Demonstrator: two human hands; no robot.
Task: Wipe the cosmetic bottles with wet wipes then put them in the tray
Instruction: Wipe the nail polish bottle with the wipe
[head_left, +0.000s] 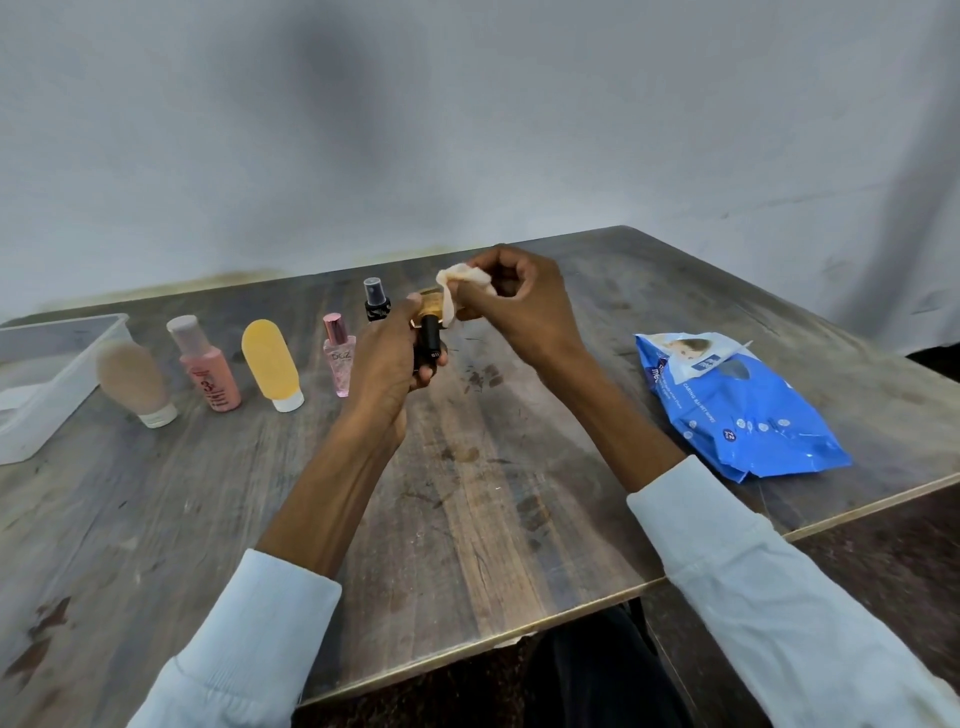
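Note:
My left hand (387, 358) grips a small amber bottle with a black cap (430, 332), tilted with the cap toward me. My right hand (519, 306) pinches a crumpled wet wipe (460, 286) against the bottle's upper body. A row of bottles stands on the table to the left: a beige tube (132, 382), a pink bottle (208, 366), a yellow tube (271, 364), a small pink perfume bottle (338, 353) and a black spray bottle (376, 300). The white tray (57, 374) sits at the far left and holds no bottles.
A blue pack of wet wipes (737, 405) lies on the right side of the worn wooden table (467, 493). The table's near edge runs diagonally in front of me, and a grey wall stands behind the table.

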